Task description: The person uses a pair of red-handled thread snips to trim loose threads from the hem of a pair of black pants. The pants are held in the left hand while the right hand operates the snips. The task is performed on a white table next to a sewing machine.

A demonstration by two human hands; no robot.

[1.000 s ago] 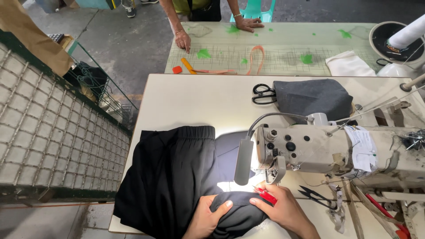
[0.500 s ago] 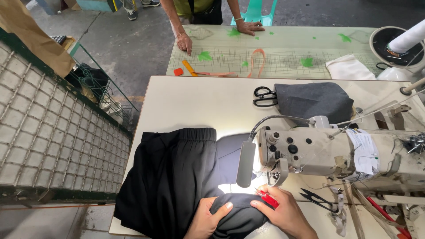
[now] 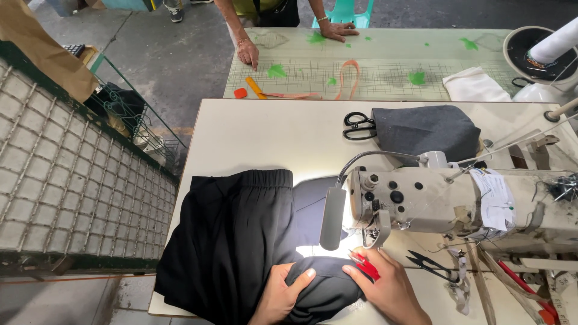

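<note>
**Guiding dark cloth under the needle**

The black fabric garment with a gathered elastic waistband lies on the near left part of the cream-white sewing table, one bunched fold drawn up to the needle area of the beige industrial sewing machine. The left hand is curled over that fold, fingers closed on the cloth from the near side. The right hand rests flat-ish on the fold's right edge — a small red thread snip is tucked under its fingers. To do this step well, both hands should keep the fold smooth and taut, fingertips clear of the needle, with the slack cloth lying free to the left. The grey lamp head lights the spot. Farther off lie black-handled scissors beside a folded grey cloth — another person's hands lean on the far green-marked cutting table.
</note>
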